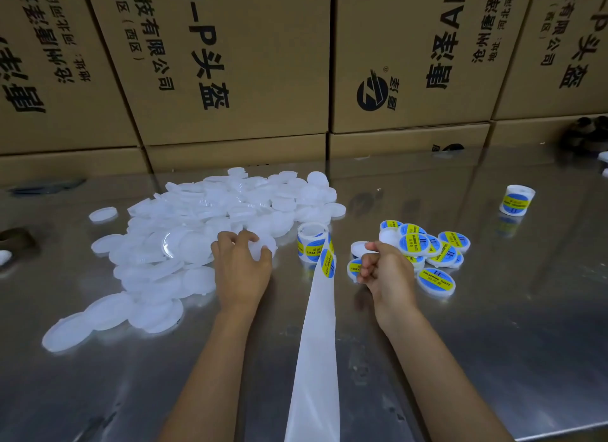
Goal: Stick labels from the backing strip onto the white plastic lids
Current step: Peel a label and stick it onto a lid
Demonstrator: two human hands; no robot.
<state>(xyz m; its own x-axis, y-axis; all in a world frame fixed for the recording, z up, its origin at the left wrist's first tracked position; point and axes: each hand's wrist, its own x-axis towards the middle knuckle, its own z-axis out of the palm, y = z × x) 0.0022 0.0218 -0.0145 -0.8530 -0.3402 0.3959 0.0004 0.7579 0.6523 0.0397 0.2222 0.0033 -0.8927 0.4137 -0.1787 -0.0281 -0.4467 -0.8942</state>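
On the table (460,326): left hand (241,270), fingers (248,236) curled around a blank lid (261,246); right hand (386,274) fisted beside labelled lids (436,282), pinch unclear; label roll (312,241) between.

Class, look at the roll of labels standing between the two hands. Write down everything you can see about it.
The label roll stands on its edge on the shiny metal table, between the pile of plain white lids and the labelled lids. It is a small coil of white backing paper carrying round blue labels with a yellow band. Its open centre faces upward. A long white backing strip, stripped of labels, trails from it toward the camera, with one label near the roll. Neither hand touches it.
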